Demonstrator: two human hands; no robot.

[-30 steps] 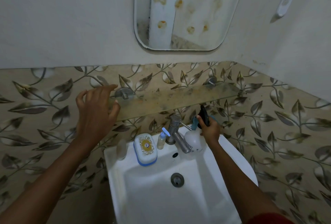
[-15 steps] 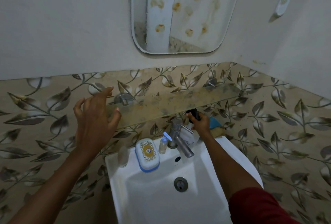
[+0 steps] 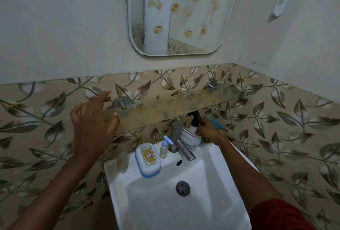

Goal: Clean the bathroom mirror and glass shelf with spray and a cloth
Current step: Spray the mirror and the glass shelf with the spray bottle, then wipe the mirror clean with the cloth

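Observation:
A rounded wall mirror [image 3: 184,14] carries several brownish stains. Below it a glass shelf [image 3: 171,106] on two metal brackets is smeared with yellow-brown grime. My left hand [image 3: 92,119] hovers with fingers spread at the shelf's left end, thumb near its front edge. My right hand [image 3: 208,132] reaches under the shelf and grips a white spray bottle [image 3: 192,132] with a black trigger head, standing at the back of the sink behind the tap. A blue cloth [image 3: 216,124] shows just behind that hand.
A white sink [image 3: 211,202] sits below with a steel tap [image 3: 181,143]. On its rim stand a white-and-blue soap box [image 3: 148,159], a small pump bottle [image 3: 164,147] and a pale bottle [image 3: 122,159]. A white wall hook [image 3: 279,6] hangs at the right.
My right hand carried the spray bottle back under the shelf and set it down behind the tap. My left hand stayed at the shelf's left end, fingers spreading slightly.

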